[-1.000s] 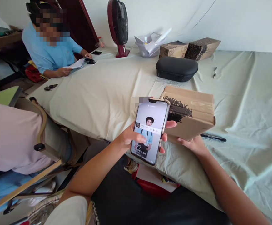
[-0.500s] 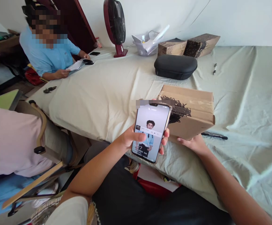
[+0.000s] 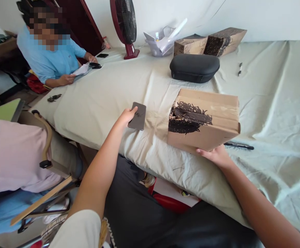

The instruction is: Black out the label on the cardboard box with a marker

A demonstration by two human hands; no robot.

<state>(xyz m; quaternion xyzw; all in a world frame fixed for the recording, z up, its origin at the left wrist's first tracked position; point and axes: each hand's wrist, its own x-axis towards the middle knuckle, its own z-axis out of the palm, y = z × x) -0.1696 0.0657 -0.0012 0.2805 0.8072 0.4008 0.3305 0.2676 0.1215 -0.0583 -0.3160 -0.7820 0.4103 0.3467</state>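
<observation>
A smartphone point(image 3: 138, 117) is at the middle of the cloth-covered table point(image 3: 100, 100), its dark side facing up. My left hand point(image 3: 129, 115) grips its left edge, with the thumb on top and the other fingers hidden. To the right is a cardboard box point(image 3: 204, 119) with black scribbles over its taped left end. My right hand point(image 3: 215, 155) is at the box's lower front edge, thumb along the front and fingers out of sight beneath or behind it. Just right of that hand, a black pen-like stick point(image 3: 240, 146) lies on the cloth.
Behind the box are a black case point(image 3: 194, 68), two more boxes point(image 3: 226, 41), a plastic basket point(image 3: 160, 46) and a red fan point(image 3: 125, 27). A small pen point(image 3: 240, 69) lies at right. A person point(image 3: 49, 58) holds papers at the far left; another sits in a chair nearer.
My left hand has moved forward and left with the phone, which was held up screen-showing and is now dark side up at the table. My right hand stays at the box.
</observation>
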